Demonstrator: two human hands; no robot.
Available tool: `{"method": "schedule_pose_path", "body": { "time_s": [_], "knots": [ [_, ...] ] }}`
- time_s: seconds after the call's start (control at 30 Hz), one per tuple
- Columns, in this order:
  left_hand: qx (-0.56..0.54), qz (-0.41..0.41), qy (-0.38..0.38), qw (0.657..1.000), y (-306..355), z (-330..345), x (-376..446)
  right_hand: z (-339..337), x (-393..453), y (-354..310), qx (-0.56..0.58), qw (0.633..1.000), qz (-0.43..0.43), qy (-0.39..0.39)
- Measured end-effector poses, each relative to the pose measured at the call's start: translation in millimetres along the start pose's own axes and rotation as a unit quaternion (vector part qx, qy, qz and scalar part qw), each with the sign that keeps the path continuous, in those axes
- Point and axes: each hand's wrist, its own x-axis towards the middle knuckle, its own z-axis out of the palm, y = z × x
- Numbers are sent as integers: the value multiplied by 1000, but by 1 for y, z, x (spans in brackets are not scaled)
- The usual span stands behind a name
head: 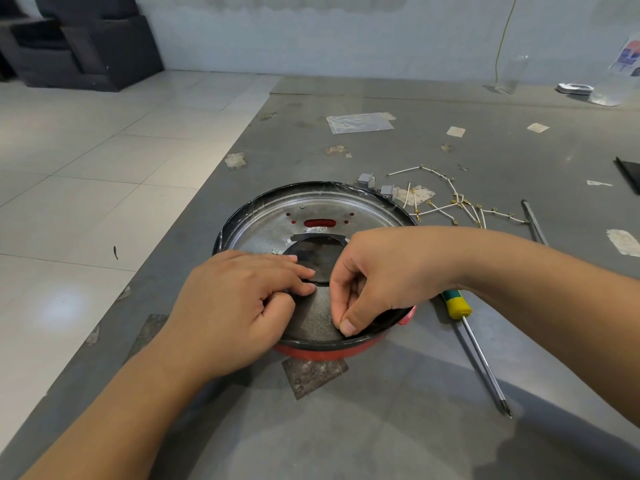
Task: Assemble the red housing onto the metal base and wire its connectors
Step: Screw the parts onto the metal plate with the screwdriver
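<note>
On grey table [398, 427], near its left edge: metal base [273, 226] seated in red housing [311, 353], likely nested for lining up holes before wiring. Left hand [239, 306] fingers curled, pinching rim of centre opening, probably steadying; right hand [377, 275] thumb and forefinger pinched at near rim, held part too small to tell. Wires [457, 202] and screwdriver [479, 348] untouched, right of housing.

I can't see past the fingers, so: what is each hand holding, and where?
Both hold the metal base: left hand at the centre hole's edge, right hand pinching its near rim.
</note>
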Motion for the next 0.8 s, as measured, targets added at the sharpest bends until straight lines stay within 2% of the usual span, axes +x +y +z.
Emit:
{"method": "schedule_pose_path", "body": {
  "time_s": [0.4, 0.8],
  "knots": [
    [-1, -7, -3, 1000, 0, 0, 0, 4, 4, -2, -50, 998, 18, 26],
    [0, -5, -2, 1000, 2, -1, 1, -3, 2, 1, -13, 1000, -4, -25]
  ]
}}
